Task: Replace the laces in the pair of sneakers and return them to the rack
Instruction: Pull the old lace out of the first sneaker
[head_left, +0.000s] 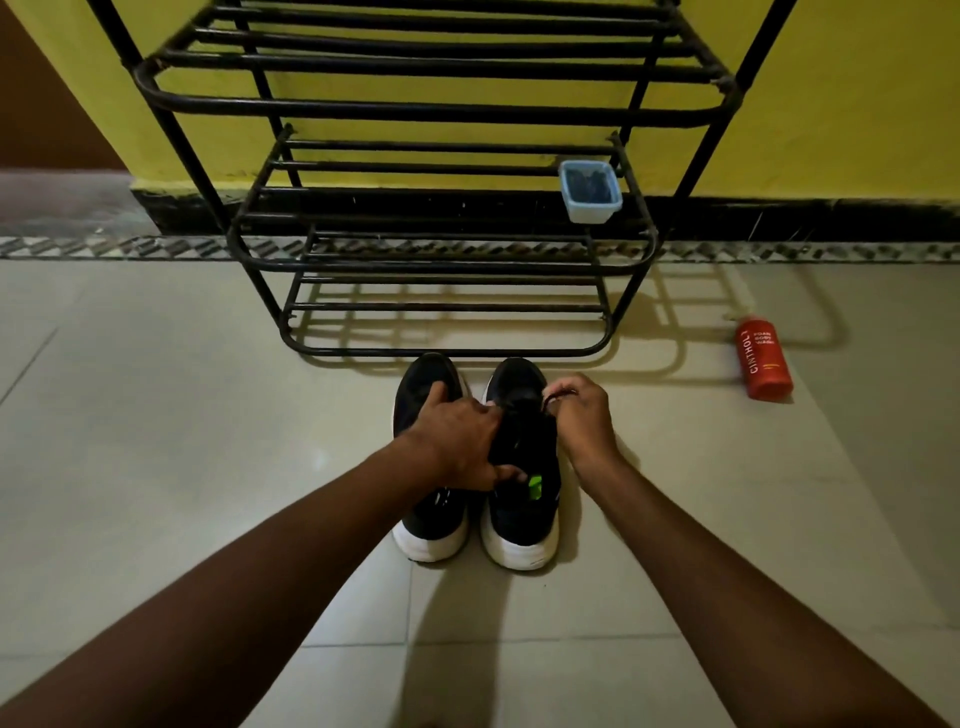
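Sneakers, two; hands, two; perhaps lace.

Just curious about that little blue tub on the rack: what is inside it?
The tub sits on a shelf of the rack, holding something dark. What it is cannot be told, and anything beneath that top layer is covered.

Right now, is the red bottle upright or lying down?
Lying down: the red bottle rests on its side on the floor, right of the rack.
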